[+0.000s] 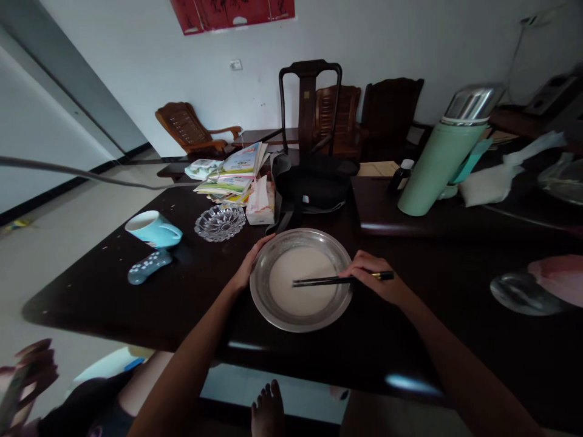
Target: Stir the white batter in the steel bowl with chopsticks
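Looks like mid-stir. Right hand (374, 276) grips black chopsticks (328, 280) over pale liquid (298, 261) in metal bowl (260, 297), on the counter (200, 328). Left hand (248, 265) touches its left rim; can't tell if fingers grip. Next stroke calls for steady bowl. Tip depth unclear; pink item (560, 279) cut off, right edge.

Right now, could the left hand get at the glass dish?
Probably yes: the glass dish sits near the left hand with nothing visible between, though that hand, now against the metal bowl, would have to let go.
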`<state>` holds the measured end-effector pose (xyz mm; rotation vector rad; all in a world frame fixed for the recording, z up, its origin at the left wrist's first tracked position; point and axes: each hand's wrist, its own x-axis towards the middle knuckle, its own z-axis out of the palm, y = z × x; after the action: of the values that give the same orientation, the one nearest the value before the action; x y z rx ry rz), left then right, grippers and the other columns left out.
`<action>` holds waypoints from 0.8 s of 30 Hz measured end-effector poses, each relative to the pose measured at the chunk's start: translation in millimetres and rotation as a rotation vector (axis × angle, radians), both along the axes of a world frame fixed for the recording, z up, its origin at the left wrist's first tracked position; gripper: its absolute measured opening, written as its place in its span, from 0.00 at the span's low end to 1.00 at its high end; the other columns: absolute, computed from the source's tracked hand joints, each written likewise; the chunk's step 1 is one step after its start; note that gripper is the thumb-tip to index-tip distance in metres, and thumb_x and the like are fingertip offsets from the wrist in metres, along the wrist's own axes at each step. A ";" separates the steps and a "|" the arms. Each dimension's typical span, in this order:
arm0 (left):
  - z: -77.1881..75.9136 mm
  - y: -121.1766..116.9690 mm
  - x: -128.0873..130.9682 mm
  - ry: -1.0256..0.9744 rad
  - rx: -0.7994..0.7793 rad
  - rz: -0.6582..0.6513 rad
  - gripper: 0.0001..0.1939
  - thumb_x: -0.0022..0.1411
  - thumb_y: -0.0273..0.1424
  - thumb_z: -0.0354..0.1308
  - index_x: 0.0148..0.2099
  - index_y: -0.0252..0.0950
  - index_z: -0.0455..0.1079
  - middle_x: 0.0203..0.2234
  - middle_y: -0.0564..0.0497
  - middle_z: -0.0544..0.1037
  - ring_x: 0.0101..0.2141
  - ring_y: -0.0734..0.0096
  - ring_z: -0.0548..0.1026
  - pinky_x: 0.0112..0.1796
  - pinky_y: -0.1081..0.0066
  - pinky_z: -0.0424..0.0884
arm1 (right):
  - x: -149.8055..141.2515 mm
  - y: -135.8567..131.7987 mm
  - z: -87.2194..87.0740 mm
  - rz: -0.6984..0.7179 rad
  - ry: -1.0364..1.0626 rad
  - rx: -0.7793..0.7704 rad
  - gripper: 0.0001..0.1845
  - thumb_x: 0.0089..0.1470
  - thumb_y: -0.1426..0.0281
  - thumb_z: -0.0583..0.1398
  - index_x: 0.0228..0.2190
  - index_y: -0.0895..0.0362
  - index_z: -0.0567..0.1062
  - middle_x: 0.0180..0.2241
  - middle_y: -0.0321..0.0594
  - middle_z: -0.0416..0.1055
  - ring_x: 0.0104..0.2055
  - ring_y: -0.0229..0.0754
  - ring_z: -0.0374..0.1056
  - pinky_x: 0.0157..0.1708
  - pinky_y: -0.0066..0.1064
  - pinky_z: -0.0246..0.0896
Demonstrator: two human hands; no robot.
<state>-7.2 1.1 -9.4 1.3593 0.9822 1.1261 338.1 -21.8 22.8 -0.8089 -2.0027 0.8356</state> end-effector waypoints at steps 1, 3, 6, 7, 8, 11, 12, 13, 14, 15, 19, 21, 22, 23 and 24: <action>-0.3 0.2 -0.3 0.008 0.004 0.008 0.32 0.66 0.52 0.44 0.63 0.40 0.65 0.61 0.47 0.68 0.63 0.48 0.60 0.64 0.50 0.50 | -1.7 -0.1 -0.8 0.013 -0.011 0.019 0.13 0.63 0.62 0.57 0.35 0.51 0.81 0.33 0.40 0.80 0.35 0.43 0.71 0.37 0.37 0.67; -1.4 0.8 -1.0 0.015 0.004 0.016 0.32 0.66 0.52 0.44 0.63 0.40 0.65 0.61 0.47 0.68 0.63 0.48 0.59 0.64 0.50 0.49 | -0.8 1.0 -1.1 -0.018 -0.017 0.039 0.11 0.62 0.64 0.58 0.36 0.50 0.81 0.35 0.39 0.80 0.38 0.44 0.71 0.39 0.38 0.67; -2.5 1.1 -1.3 0.005 -0.004 0.005 0.32 0.67 0.52 0.44 0.64 0.40 0.64 0.62 0.47 0.67 0.63 0.48 0.59 0.64 0.50 0.49 | 7.9 3.6 1.6 -0.129 0.010 0.022 0.15 0.63 0.64 0.55 0.32 0.51 0.81 0.31 0.39 0.79 0.34 0.43 0.71 0.37 0.36 0.66; -2.5 1.1 -1.2 0.000 -0.005 -0.001 0.32 0.67 0.52 0.44 0.64 0.40 0.64 0.62 0.47 0.67 0.63 0.48 0.59 0.64 0.51 0.49 | 9.9 3.8 2.5 -0.137 0.023 0.005 0.17 0.64 0.64 0.54 0.31 0.52 0.81 0.29 0.39 0.78 0.33 0.42 0.72 0.36 0.35 0.66; -2.3 1.0 -1.2 -0.002 -0.003 -0.006 0.31 0.67 0.52 0.44 0.64 0.40 0.64 0.62 0.47 0.67 0.63 0.49 0.60 0.64 0.51 0.49 | 10.4 3.4 2.8 -0.122 0.028 -0.012 0.20 0.65 0.63 0.53 0.29 0.53 0.81 0.28 0.39 0.77 0.32 0.41 0.71 0.35 0.35 0.66; -2.0 0.8 -1.5 0.003 0.002 -0.002 0.31 0.67 0.52 0.44 0.64 0.40 0.64 0.62 0.47 0.68 0.63 0.49 0.60 0.64 0.51 0.49 | 2.4 0.0 -0.1 0.002 -0.004 -0.029 0.17 0.65 0.64 0.54 0.32 0.52 0.81 0.30 0.40 0.78 0.33 0.42 0.71 0.34 0.35 0.66; -2.2 0.8 -1.8 0.004 0.001 0.005 0.31 0.67 0.52 0.44 0.63 0.40 0.64 0.61 0.47 0.68 0.63 0.49 0.60 0.64 0.51 0.49 | -1.4 -1.0 -1.6 0.044 -0.017 -0.009 0.15 0.64 0.64 0.55 0.34 0.52 0.81 0.32 0.40 0.80 0.35 0.43 0.72 0.36 0.36 0.66; -2.6 0.9 -2.0 0.002 -0.003 0.007 0.31 0.67 0.52 0.44 0.63 0.40 0.64 0.61 0.47 0.68 0.63 0.48 0.60 0.64 0.51 0.49 | -4.4 -1.6 -2.9 0.070 -0.024 0.021 0.12 0.63 0.65 0.57 0.35 0.51 0.81 0.35 0.39 0.80 0.36 0.43 0.71 0.38 0.37 0.66; -3.2 1.1 -2.3 -0.002 -0.008 0.009 0.31 0.67 0.52 0.44 0.63 0.40 0.64 0.61 0.47 0.68 0.63 0.48 0.59 0.64 0.51 0.49 | -5.8 -1.5 -3.6 0.074 -0.023 0.048 0.10 0.62 0.66 0.58 0.36 0.50 0.81 0.37 0.39 0.81 0.38 0.44 0.71 0.40 0.38 0.66; -3.8 1.3 -2.4 -0.007 -0.009 0.009 0.31 0.67 0.52 0.44 0.63 0.40 0.64 0.61 0.47 0.68 0.63 0.48 0.59 0.64 0.51 0.49 | -5.2 -0.9 -3.5 0.051 -0.018 0.067 0.09 0.61 0.66 0.59 0.36 0.50 0.81 0.37 0.39 0.81 0.38 0.44 0.71 0.40 0.39 0.66; -5.0 2.0 -2.0 -0.024 -0.005 -0.007 0.31 0.67 0.52 0.45 0.64 0.40 0.64 0.61 0.46 0.68 0.62 0.48 0.60 0.63 0.51 0.50 | 9.1 3.8 3.2 -0.152 0.032 0.018 0.16 0.63 0.62 0.56 0.30 0.52 0.81 0.29 0.39 0.79 0.32 0.42 0.71 0.35 0.35 0.65; -4.3 1.9 -1.8 -0.024 0.001 -0.013 0.31 0.67 0.52 0.45 0.64 0.40 0.64 0.61 0.46 0.68 0.62 0.48 0.61 0.63 0.51 0.51 | 12.1 3.7 5.6 -0.145 0.050 -0.018 0.21 0.65 0.61 0.53 0.28 0.53 0.80 0.26 0.38 0.77 0.30 0.42 0.71 0.33 0.34 0.64; -3.8 1.8 -1.8 -0.020 0.004 -0.011 0.31 0.67 0.52 0.45 0.64 0.40 0.64 0.61 0.46 0.68 0.62 0.48 0.61 0.63 0.51 0.51 | 10.5 2.8 5.5 -0.110 0.042 -0.025 0.22 0.65 0.60 0.52 0.28 0.53 0.80 0.26 0.39 0.77 0.30 0.41 0.71 0.33 0.34 0.64; -3.1 1.6 -1.7 -0.013 0.008 -0.010 0.32 0.67 0.52 0.45 0.64 0.39 0.64 0.61 0.46 0.68 0.62 0.49 0.60 0.63 0.51 0.50 | 7.3 1.4 4.6 -0.066 0.024 -0.024 0.21 0.65 0.61 0.52 0.29 0.53 0.81 0.26 0.39 0.78 0.30 0.41 0.71 0.33 0.34 0.64; -2.6 1.4 -1.7 -0.006 0.010 -0.008 0.32 0.66 0.52 0.45 0.63 0.39 0.64 0.61 0.46 0.68 0.63 0.49 0.60 0.63 0.51 0.50 | 3.0 -0.1 3.2 -0.019 -0.005 -0.012 0.20 0.65 0.61 0.53 0.30 0.53 0.81 0.28 0.39 0.79 0.31 0.41 0.71 0.34 0.34 0.64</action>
<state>-8.9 2.4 -11.9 1.3657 0.9675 1.1296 341.2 -21.8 26.0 -0.8368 -1.9925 0.8365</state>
